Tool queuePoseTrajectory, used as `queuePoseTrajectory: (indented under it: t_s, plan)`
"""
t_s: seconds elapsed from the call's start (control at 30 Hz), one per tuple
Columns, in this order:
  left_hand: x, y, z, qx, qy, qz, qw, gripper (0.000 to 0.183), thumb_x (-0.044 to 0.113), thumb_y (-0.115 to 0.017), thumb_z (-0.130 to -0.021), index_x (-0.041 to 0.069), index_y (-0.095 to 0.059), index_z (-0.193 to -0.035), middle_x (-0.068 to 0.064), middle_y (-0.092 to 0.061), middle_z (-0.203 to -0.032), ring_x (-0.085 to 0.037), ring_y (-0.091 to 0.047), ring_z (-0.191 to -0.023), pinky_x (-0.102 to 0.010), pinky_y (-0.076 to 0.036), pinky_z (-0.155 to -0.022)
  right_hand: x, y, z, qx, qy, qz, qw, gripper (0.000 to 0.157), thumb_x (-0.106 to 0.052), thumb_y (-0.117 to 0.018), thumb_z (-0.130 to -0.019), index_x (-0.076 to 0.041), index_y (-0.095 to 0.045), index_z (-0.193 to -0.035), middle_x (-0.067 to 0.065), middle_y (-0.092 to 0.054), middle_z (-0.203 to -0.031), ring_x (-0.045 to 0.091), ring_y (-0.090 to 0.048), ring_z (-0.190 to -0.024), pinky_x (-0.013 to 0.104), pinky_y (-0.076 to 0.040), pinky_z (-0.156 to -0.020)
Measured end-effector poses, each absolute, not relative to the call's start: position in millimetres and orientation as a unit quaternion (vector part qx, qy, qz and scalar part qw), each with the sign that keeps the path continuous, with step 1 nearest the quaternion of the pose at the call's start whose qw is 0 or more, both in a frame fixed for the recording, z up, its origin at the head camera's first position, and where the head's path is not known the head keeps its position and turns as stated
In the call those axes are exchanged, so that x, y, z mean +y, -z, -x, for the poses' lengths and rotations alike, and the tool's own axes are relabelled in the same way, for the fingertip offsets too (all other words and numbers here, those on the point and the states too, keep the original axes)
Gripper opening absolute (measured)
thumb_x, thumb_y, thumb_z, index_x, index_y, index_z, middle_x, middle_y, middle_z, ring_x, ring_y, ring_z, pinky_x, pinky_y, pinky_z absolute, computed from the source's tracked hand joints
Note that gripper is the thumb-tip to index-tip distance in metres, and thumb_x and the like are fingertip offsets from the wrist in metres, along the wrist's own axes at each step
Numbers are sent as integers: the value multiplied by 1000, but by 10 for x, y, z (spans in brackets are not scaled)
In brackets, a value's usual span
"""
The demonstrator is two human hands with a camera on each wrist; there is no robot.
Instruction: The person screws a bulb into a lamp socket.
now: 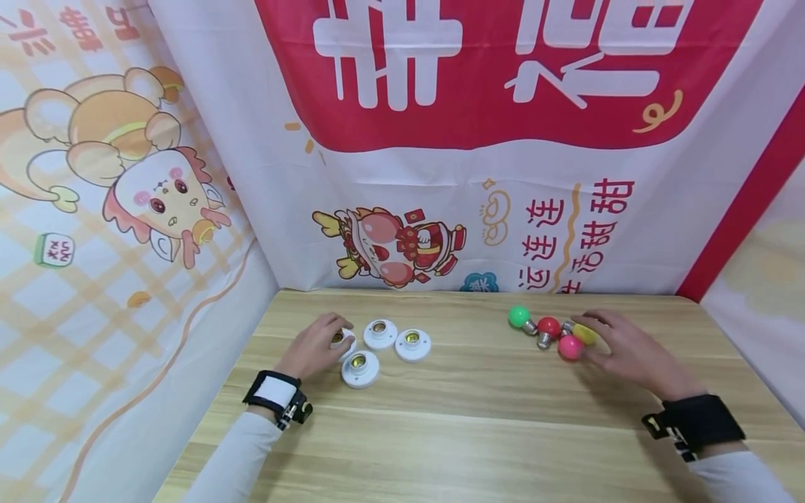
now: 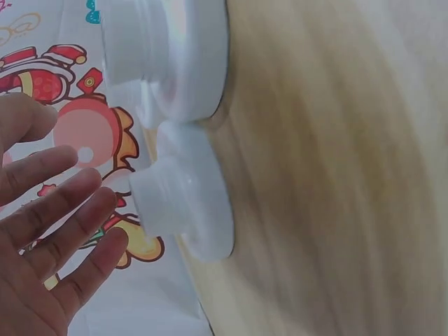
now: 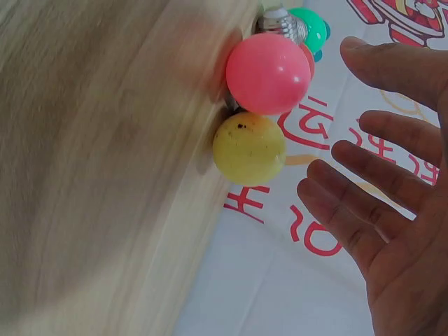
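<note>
White round lamp holders with screw sockets sit grouped on the table's left. My left hand (image 1: 319,344) hovers over the leftmost lamp holder (image 1: 342,341), partly covering it; in the left wrist view its fingers are spread beside a lamp holder (image 2: 199,189) and grip nothing. On the right lie small colored bulbs: green (image 1: 519,316), red (image 1: 548,327), pink (image 1: 570,347) and yellow (image 1: 585,334). My right hand (image 1: 629,349) reaches above the yellow bulb, overlapping it in the head view. The right wrist view shows its fingers extended, apart from the yellow bulb (image 3: 249,148) and the pink bulb (image 3: 269,73).
More lamp holders stand close by: one at the back (image 1: 380,334), one to the right (image 1: 412,346), one in front (image 1: 360,369). The wooden table (image 1: 465,419) ends at a printed cloth backdrop (image 1: 402,175). Another printed cloth (image 1: 94,293) hangs along the left side.
</note>
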State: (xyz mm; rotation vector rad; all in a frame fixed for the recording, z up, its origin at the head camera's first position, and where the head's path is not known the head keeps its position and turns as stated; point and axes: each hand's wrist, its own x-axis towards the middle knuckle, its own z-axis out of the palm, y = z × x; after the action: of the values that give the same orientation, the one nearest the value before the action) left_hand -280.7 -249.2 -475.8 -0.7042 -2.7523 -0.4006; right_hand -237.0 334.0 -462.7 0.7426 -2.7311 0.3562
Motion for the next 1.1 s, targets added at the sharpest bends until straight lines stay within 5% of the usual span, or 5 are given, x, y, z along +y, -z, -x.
queuePoseTrajectory:
  t_s: [0.33, 1.1]
  plan:
    - [-2426, 4908, 2732, -952, 152, 219, 150, 20, 31, -68, -87, 18, -69, -102, 4, -63, -105, -15, -56, -101, -37, -53, -87, 3268, 4740, 2342, -940, -123, -269, 172, 59, -22, -79, -75, -5, -59, -128, 22, -56, -123, 38, -50, -114, 61, -48, -90]
    - [-2287, 4984, 2513, -943, 193, 230, 146, 29, 35, -68, -87, 17, -68, -110, 2, -61, -112, -15, -52, -109, -39, -52, -90, 3192, 4912, 2323, -936, -139, -255, 201, 60, -24, -81, -72, -3, -61, -125, 18, -56, -122, 34, -50, -112, 58, -49, -90]
